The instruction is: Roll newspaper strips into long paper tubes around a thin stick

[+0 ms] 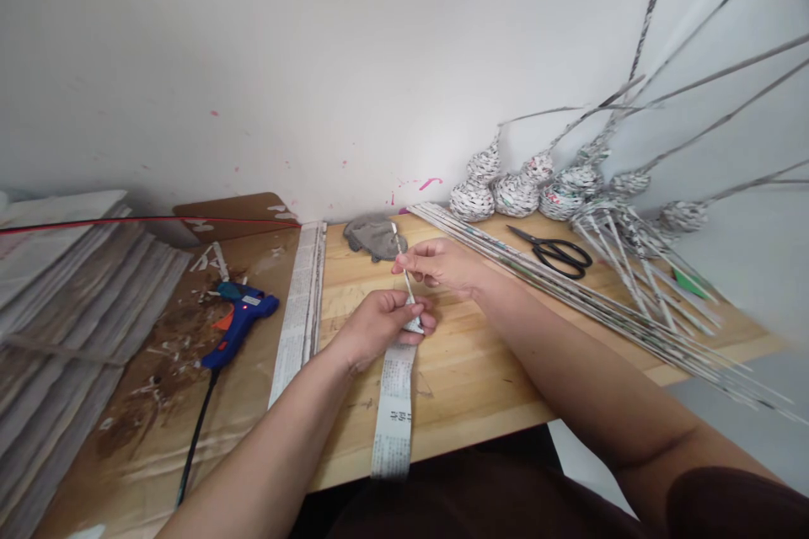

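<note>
A newspaper strip [395,404] lies lengthwise over the wooden table and hangs past its front edge. Its far end narrows into a thin rolled paper tube [408,280] pointing up and away. My left hand [383,324] pinches the strip where it turns into the tube, fingers closed round the paper. Just beyond it, my right hand [442,265] holds the tube near its upper part between thumb and fingertips. The white tip of the tube sticks out above my right fingers, in front of a grey cloth [372,237].
Left: stacked newspaper [56,337], blue glue gun [237,324] with cord, paper strips [300,303]. Right: long paper tubes [543,290], black scissors [556,254], woven gourd-shaped pieces [517,194] with long stems along the wall [316,59]. The table's front edge [480,440] is near my body.
</note>
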A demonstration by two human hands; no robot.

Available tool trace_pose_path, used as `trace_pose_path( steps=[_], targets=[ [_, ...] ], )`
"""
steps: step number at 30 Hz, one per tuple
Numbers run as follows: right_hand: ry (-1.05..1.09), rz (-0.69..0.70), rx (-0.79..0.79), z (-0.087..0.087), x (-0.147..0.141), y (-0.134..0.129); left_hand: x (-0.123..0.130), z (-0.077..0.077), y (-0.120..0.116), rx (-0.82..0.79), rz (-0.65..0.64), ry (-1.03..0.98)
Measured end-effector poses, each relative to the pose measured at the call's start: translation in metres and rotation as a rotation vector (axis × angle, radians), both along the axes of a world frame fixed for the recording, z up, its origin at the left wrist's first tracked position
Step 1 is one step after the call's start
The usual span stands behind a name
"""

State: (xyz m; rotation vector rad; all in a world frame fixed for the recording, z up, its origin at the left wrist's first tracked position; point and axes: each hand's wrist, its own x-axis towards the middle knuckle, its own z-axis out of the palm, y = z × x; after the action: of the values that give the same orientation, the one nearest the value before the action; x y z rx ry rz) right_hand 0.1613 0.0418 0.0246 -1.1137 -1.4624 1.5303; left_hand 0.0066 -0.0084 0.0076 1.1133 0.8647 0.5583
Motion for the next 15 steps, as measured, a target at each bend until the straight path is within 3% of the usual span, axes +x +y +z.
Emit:
trace_pose_path(
  steps=[5, 11, 15],
  targets=[
    [-0.039, -0.202, 0.123, -0.0017, -0.0033, -0.0011, 0.0000, 0.0000, -0.0004, 0.012, -0.009, 0.017],
    [0.006, -0.030, 0.030, 0.0020, -0.0017, -0.0007, 0.0003, -0.0004, -0.0001, 0.013, -0.003, 0.029],
    [-0.007, -0.170, 0.079, 0.0034, -0.0021, -0.0011, 0.0006, 0.0000, -0.0005, 0.016, 0.004, 0.027]
  ],
)
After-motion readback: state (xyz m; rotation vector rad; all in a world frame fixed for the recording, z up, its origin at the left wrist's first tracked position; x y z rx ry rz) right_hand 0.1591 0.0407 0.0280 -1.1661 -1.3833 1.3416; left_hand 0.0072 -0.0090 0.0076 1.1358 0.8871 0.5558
